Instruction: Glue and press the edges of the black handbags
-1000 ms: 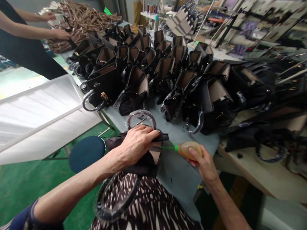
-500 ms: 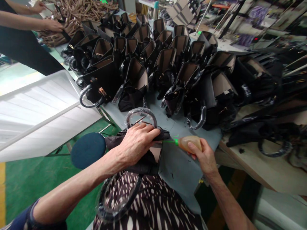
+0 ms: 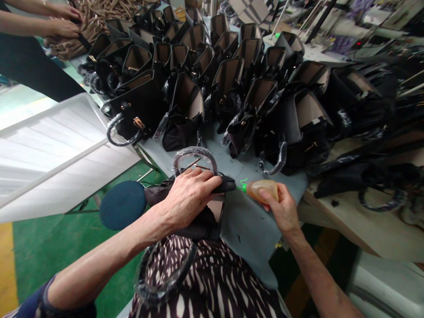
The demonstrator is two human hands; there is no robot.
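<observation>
The black bag (image 3: 203,227), at the near edge of the table (image 3: 247,227) over the lap, looks light and floppy, best steadied where the left hand (image 3: 190,194) clasps it, while the right hand (image 3: 283,207) grips the amber bottle (image 3: 257,188), probably squeezable and slick, around its belly.

1. Legible texts, labels, brands, numbers, signs: none.
2. Squeeze bottle of translucent amber plastic with green nozzle (image 3: 260,189): no lettering readable on its visible side.
3. Gold-coloured metal clasp (image 3: 138,123) on a boxy black handbag (image 3: 132,99): any marking too small to read.
4. Small white rectangular patch (image 3: 316,121) at the edge of a black, beige-lined handbag (image 3: 291,120): content illegible.
5. Narrow clear-plastic-wrapped strip (image 3: 161,126) near the bench's front: any print too blurred to read.
</observation>
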